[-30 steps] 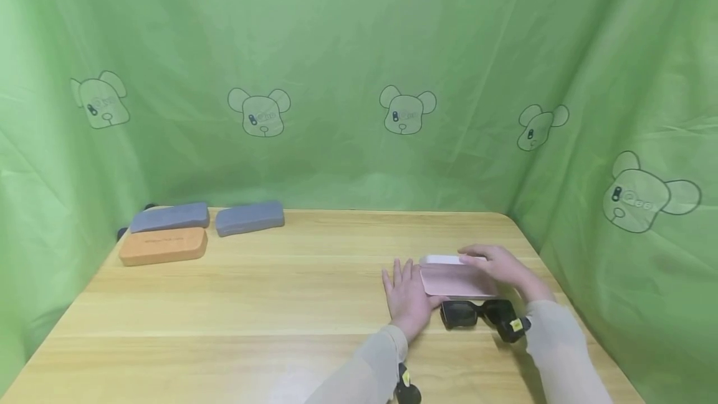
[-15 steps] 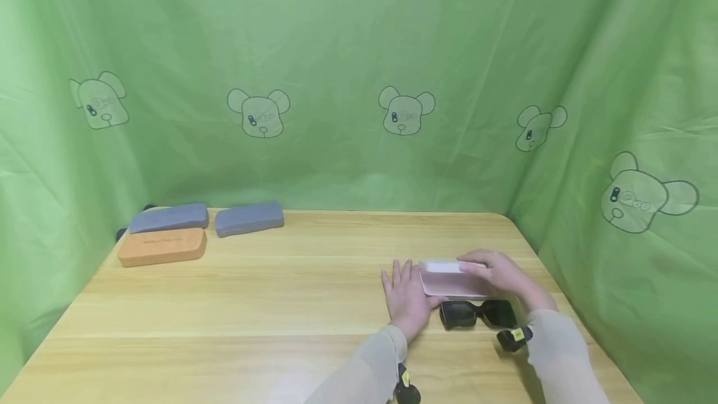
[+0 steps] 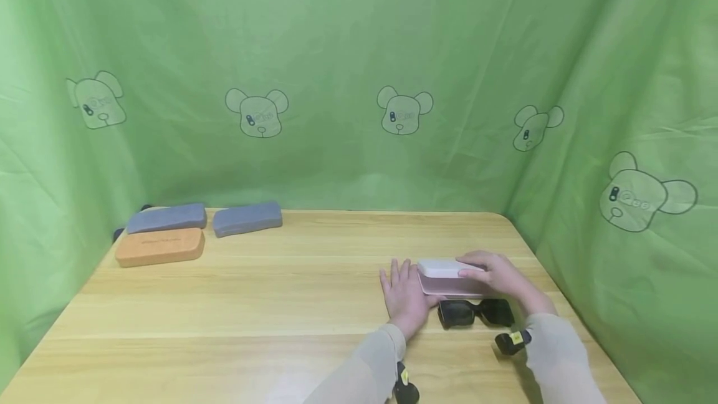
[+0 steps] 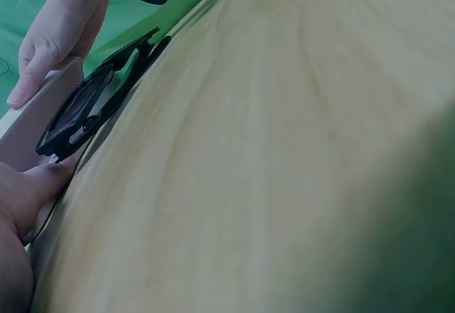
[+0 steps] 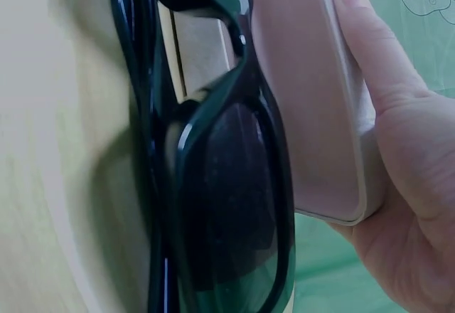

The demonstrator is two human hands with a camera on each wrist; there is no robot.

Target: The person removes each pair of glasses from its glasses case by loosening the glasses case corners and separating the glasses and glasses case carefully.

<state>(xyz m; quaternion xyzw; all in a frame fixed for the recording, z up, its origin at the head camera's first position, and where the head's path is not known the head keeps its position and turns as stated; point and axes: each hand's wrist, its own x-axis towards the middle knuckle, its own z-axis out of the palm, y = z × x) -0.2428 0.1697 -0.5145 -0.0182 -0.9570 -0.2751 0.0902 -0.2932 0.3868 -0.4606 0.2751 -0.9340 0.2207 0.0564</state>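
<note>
A white glasses case [image 3: 440, 268] with a pink lining lies at the right of the table, its lid part-way lowered. My right hand [image 3: 496, 274] grips the right end of that lid, thumb on the near edge and fingers over the top. At the left end, my left hand [image 3: 407, 303] rests with fingers spread on the tabletop, its thumb against the case's near corner. Black sunglasses [image 3: 457, 315] lie just in front of the case, untouched by either hand. In the right wrist view the sunglasses [image 5: 231, 192] cover part of the pink lining [image 5: 306, 99].
Two blue-grey glasses cases [image 3: 247, 219] and an orange glasses case [image 3: 159, 247] lie at the far left of the wooden table [image 3: 224, 317]. A green curtain [image 3: 331, 161] with bear-head prints hangs around the back and sides.
The right hand has tipped the lid forward and down, so more white top and less pink lining shows. The left hand and the sunglasses stay in place.
</note>
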